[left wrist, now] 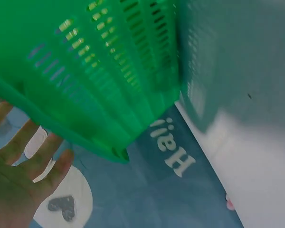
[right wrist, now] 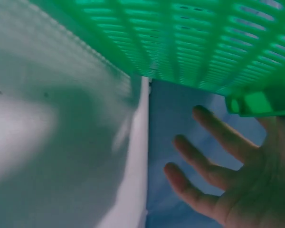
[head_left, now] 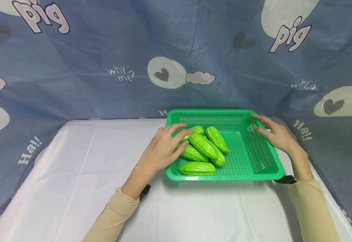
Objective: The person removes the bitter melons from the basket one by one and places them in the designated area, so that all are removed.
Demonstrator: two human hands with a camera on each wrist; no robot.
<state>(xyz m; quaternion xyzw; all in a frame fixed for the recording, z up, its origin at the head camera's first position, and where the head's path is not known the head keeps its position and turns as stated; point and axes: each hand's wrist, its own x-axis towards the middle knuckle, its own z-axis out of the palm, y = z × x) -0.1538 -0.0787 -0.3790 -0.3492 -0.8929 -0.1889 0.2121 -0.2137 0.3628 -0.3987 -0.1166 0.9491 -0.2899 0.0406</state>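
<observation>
A green plastic basket (head_left: 224, 177) with slotted walls stands on the white-covered table and holds several bright green bitter melons (head_left: 203, 145), heaped in its left half. Over the basket's left rim reaches my left hand (head_left: 163, 148), its fingers spread and slightly bent above the nearest melons; whether they touch cannot be told. My right hand (head_left: 277, 136) is at the right rim, with fingertips over the inner side. Both wrist views show spread fingers, the left fingers (left wrist: 43, 154) near the basket rim and the right fingers (right wrist: 204, 164) below it, gripping nothing visible.
White cloth (head_left: 73, 174) covers the table to the left and in front of the basket. A blue printed curtain (head_left: 118, 97) rises right behind the basket and along both sides. Dark wrist straps (head_left: 145, 191) show beneath the forearms.
</observation>
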